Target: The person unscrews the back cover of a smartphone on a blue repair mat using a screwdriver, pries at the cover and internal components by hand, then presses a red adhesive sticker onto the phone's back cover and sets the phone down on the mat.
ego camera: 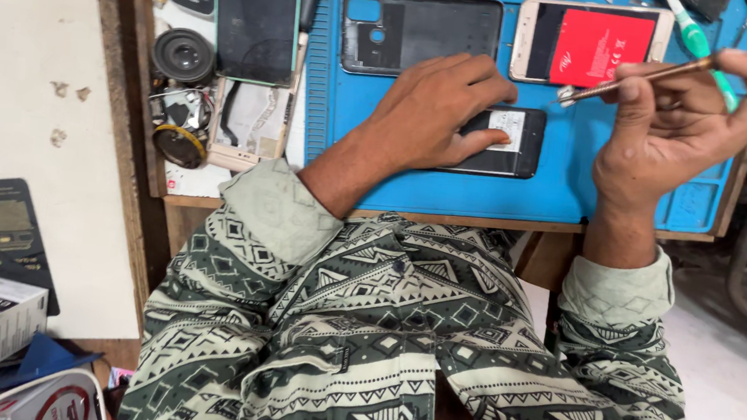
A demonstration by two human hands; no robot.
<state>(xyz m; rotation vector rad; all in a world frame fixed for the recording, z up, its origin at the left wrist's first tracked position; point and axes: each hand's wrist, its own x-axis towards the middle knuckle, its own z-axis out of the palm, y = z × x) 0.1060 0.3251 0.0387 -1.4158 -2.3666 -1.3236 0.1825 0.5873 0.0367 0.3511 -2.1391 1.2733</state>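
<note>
A person in a patterned green shirt works over a blue repair mat (574, 187) laid on a wooden counter (445, 218). The left hand (441, 108) lies flat, fingers spread and released, pressing down on a small black battery (510, 143) at the middle of the mat, whose long axis runs left to right across it. The right hand (683, 120) hovers to the right of the battery and a little above it, its grip clenched around a slim brass-coloured tool (637, 78) pinched between thumb and fingers. The tool slants down and to the left, its tip ending just beyond the battery's far right corner, near but not touching.

Of the two hands, the left is on the battery; the right stands apart from it, with only the tool's tip close. Just beyond the battery on the mat lie a dark phone back cover (421, 25) and, to that cover's right, an opened phone holding a red battery (600, 45). A green-handled tool (703, 41) rests behind the right hand. Left of the mat sit a phone with a dark screen (255, 15) and loose parts, among them a small round speaker (183, 55).
</note>
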